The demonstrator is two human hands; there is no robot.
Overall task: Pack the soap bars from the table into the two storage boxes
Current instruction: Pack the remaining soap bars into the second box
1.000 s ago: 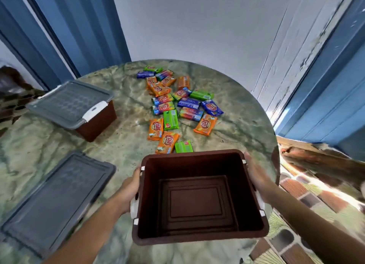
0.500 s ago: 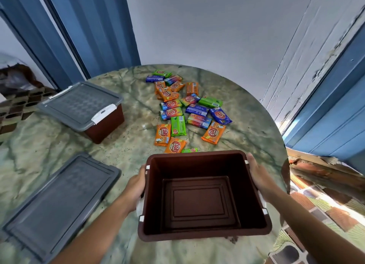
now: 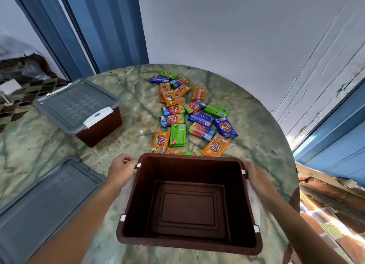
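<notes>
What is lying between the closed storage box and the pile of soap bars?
Nothing: in the head view, only bare marbled table separates the closed box from the soap bars.

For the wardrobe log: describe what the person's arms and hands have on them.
Both forearms are bare as far as the frame shows, with no sleeve in view. The left hand and right hand wear no gloves. No watch, bracelet or ring shows on the visible sides of the wrists and fingers. The upper arms are out of frame, so short sleeves cannot be ruled out.
</notes>
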